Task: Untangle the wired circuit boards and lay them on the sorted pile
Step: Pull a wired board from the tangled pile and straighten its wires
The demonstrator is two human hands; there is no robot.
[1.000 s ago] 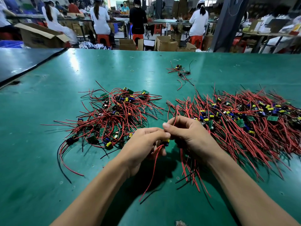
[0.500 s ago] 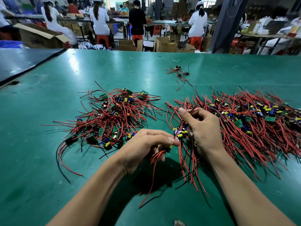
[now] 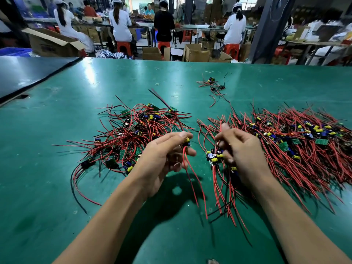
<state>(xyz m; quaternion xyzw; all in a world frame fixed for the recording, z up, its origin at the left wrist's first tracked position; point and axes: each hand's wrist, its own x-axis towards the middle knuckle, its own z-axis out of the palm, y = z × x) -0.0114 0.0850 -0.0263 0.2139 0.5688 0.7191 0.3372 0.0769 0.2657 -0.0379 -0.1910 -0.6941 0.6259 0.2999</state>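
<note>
A tangled heap of wired circuit boards (image 3: pixel 137 134) with red and black leads lies left of centre on the green table (image 3: pixel 47 187). To the right spreads the larger sorted pile (image 3: pixel 297 141), its red leads combed toward me. My left hand (image 3: pixel 163 159) pinches one small board (image 3: pixel 187 141) by its yellow capacitor, and its red wires hang down toward the table. My right hand (image 3: pixel 242 151) is curled over a small bundle of boards (image 3: pixel 214 158) at the near left edge of the sorted pile, their leads trailing toward me.
A few stray wired boards (image 3: pixel 213 85) lie farther back on the table. A dark second table (image 3: pixel 24 73) adjoins at the far left. Beyond the far edge are cardboard boxes (image 3: pixel 198 53) and seated workers (image 3: pixel 120 25) on red stools.
My hands have drawn apart. The left hand lifted its board up and leftward with wires dangling. The right hand has shifted right and back a little, over the bundle at the sorted pile's edge.
</note>
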